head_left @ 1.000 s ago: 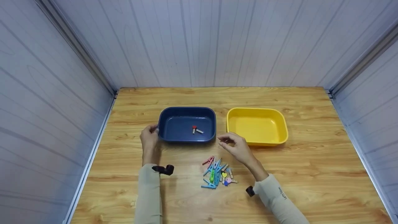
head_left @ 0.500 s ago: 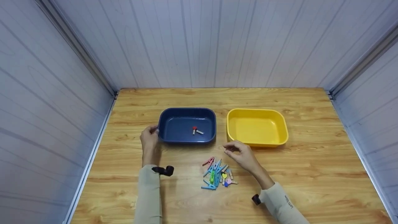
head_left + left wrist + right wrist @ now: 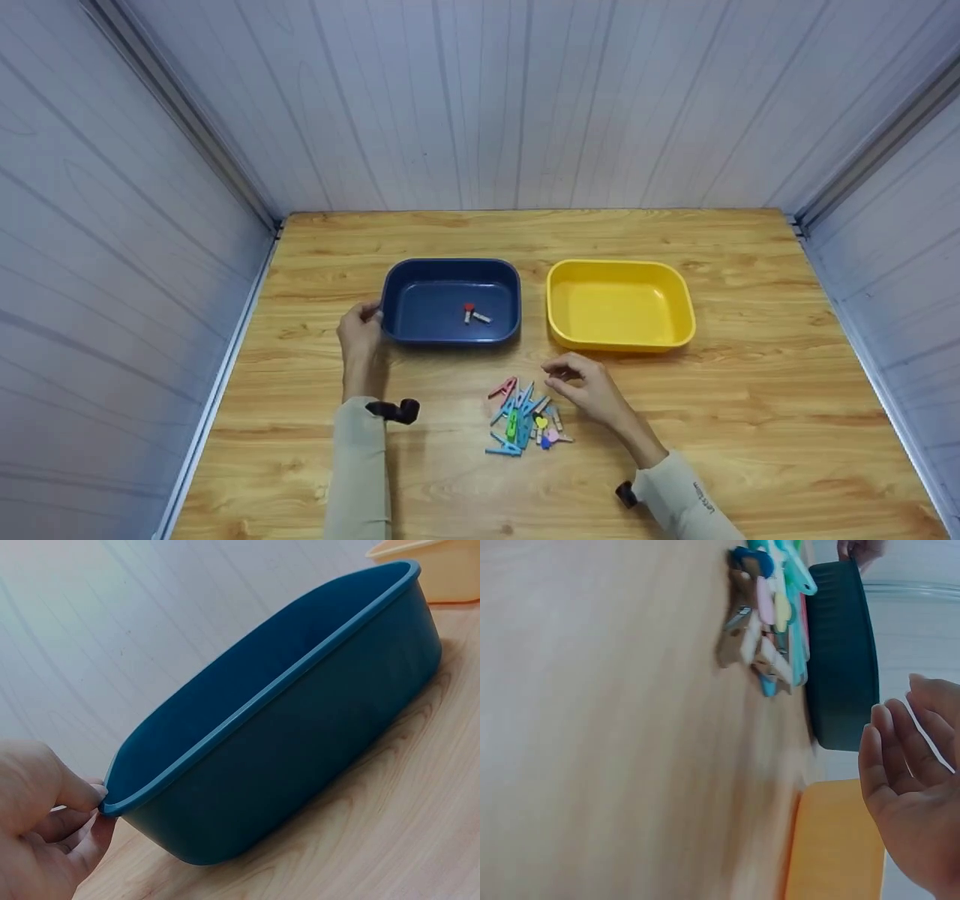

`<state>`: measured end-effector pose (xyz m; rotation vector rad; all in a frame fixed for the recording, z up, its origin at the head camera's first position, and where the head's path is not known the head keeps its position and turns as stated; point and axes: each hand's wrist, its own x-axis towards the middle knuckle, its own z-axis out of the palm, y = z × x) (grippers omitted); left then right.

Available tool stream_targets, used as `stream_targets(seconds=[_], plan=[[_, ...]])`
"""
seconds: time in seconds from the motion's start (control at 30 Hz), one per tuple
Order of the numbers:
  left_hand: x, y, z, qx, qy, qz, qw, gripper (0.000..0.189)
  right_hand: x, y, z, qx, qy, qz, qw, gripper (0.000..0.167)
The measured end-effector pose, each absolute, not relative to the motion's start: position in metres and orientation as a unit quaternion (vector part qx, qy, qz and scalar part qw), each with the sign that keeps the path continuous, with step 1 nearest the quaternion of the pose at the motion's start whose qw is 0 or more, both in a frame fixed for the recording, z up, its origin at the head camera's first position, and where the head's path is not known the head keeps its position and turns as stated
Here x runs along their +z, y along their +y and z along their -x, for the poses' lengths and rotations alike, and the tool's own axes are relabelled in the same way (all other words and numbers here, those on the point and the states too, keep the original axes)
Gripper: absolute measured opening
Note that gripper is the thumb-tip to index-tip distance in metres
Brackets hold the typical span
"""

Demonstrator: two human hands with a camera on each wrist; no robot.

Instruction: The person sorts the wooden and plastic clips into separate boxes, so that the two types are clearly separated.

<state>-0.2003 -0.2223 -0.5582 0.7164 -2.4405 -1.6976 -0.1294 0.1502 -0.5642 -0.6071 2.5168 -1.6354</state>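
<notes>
My left hand (image 3: 360,335) pinches the left rim of a dark blue plastic bin (image 3: 285,742), thumb at the rim and fingers below it. Inside the bin lie two small wooden clothespins (image 3: 481,318), one with a red top. My right hand (image 3: 592,388) hovers just to the right of a pile of clothespins (image 3: 525,420), its fingers loosely bent and holding nothing. The pile mixes blue, green and pink plastic clothespins with small wooden ones bearing yellow, pink and blue shapes. In the right wrist view the right hand (image 3: 915,757) shows bare fingers.
A yellow bin (image 3: 621,307) stands to the right of the blue one, beyond my right hand. Everything rests on a wood-grain table (image 3: 750,420), with pale panel walls (image 3: 480,105) at the back and both sides.
My right hand has moved back toward me and slightly right, from beside the blue bin to beside the clothespin pile. The left hand and both bins have stayed put.
</notes>
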Motion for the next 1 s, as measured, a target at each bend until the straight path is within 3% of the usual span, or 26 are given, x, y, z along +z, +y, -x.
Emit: stream_targets(seconds=[0.5,1.0], plan=[[-0.558,-0.223,0.201,-0.576,-0.780,-0.243,0.035,0.028,-0.594,0.161,0.121,-0.529,0.820,0.202,0.085,0.021],[-0.560,-0.224,0.201,-0.537,-0.811,-0.226,0.054,0.026,-0.607,0.165,0.109,-0.491,0.847,0.191,0.066,0.021]])
